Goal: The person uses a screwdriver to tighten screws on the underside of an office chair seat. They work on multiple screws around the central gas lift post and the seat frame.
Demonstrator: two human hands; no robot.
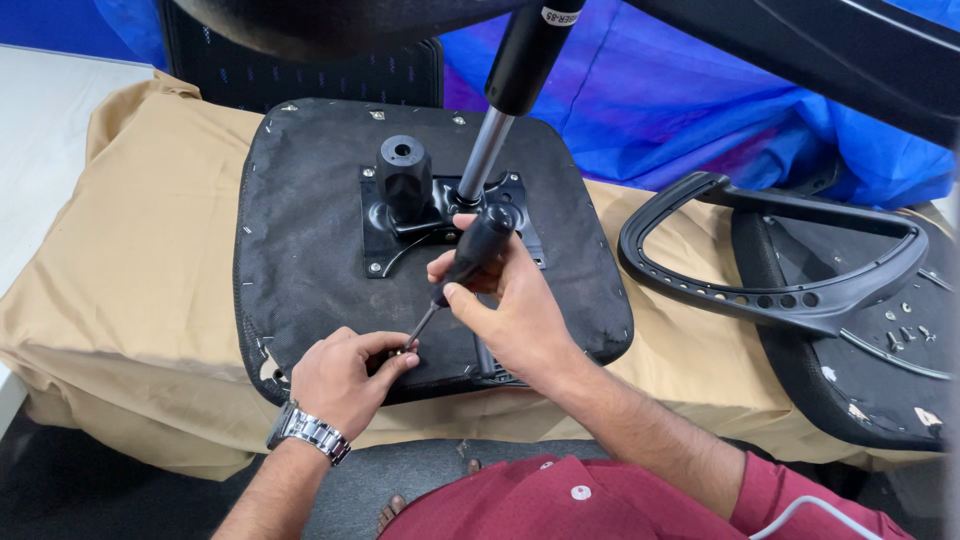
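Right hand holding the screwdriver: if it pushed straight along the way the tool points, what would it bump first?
The right hand drives the screwdriver down-left, so it would probably meet the left hand's fingertips at the tip, on the black seat underside. Depth is hard to judge.

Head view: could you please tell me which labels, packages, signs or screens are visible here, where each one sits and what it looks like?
Label: a small white rectangular sticker with dark print, near the top of the black gas-lift cylinder that stands on the upturned seat, at the top edge of the view.
No packages, signs or screens show.
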